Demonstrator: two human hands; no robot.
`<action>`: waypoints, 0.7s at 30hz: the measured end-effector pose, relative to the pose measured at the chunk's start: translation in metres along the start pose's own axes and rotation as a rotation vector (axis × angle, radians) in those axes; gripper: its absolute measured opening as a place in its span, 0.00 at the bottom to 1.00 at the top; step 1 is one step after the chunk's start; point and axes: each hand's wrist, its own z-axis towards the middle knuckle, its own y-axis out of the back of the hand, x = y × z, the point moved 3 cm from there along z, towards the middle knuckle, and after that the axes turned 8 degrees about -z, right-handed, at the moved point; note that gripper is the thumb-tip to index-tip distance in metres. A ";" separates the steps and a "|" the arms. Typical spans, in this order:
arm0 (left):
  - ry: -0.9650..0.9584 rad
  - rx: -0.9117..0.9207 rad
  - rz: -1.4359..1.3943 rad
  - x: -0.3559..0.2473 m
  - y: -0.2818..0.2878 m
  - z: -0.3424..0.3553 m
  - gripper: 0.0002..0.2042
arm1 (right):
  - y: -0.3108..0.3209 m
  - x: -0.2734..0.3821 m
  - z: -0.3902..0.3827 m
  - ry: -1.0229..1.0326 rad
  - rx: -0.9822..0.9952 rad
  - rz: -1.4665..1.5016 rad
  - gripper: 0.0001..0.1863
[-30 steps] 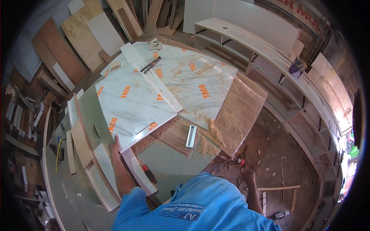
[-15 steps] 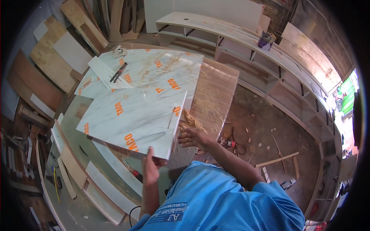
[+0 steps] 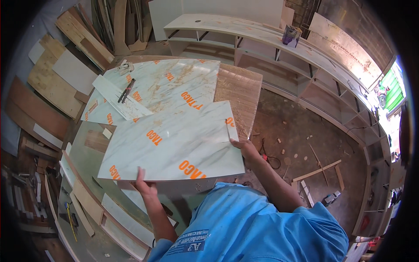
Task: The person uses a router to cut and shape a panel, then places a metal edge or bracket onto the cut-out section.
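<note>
A white marble-patterned panel with orange print (image 3: 170, 153) is held tilted in front of my body over the work surface. My left hand (image 3: 144, 185) grips its lower edge left of centre, thumb on top. My right hand (image 3: 242, 148) is closed on its right edge. Behind it lies a larger sawdust-strewn marble-patterned sheet (image 3: 170, 87), with a white strip (image 3: 104, 89) and a dark long-handled tool (image 3: 126, 91) near its left end. A brown wood-grain board (image 3: 238, 94) shows under the sheet's right side.
A long white shelving carcass (image 3: 297, 78) curves along the back and right. Panels (image 3: 65, 70) lean at the left. A yellow tape measure (image 3: 71, 222) lies among strips at lower left. Offcuts (image 3: 316, 172), a cable (image 3: 273, 161) and a small tool (image 3: 331, 197) lie on the floor at right.
The held panel has been lifted and turned toward me, now more level across my body. My right hand has come up from low at the right, open midway, and now grips its right edge.
</note>
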 end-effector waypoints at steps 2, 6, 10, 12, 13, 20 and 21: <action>-0.156 0.029 0.150 0.016 -0.001 0.001 0.22 | 0.016 0.011 -0.012 0.059 -0.077 -0.086 0.17; 0.059 0.186 0.090 0.045 -0.011 -0.024 0.23 | 0.057 0.006 -0.035 0.312 -0.282 -0.364 0.17; 0.193 0.218 0.108 0.081 -0.019 0.000 0.24 | 0.109 -0.010 -0.053 0.410 -0.417 -0.507 0.19; 0.304 0.298 0.159 0.104 -0.036 0.023 0.19 | 0.125 -0.014 -0.059 0.450 -0.480 -0.542 0.20; 0.308 0.335 0.199 0.119 -0.054 0.027 0.19 | 0.138 -0.018 -0.064 0.488 -0.554 -0.568 0.21; 0.540 0.469 0.243 0.208 -0.123 0.091 0.19 | 0.199 -0.051 -0.041 0.460 -0.742 -0.425 0.23; 0.552 0.487 0.256 0.217 -0.126 0.101 0.18 | 0.203 -0.052 -0.037 0.451 -0.762 -0.418 0.23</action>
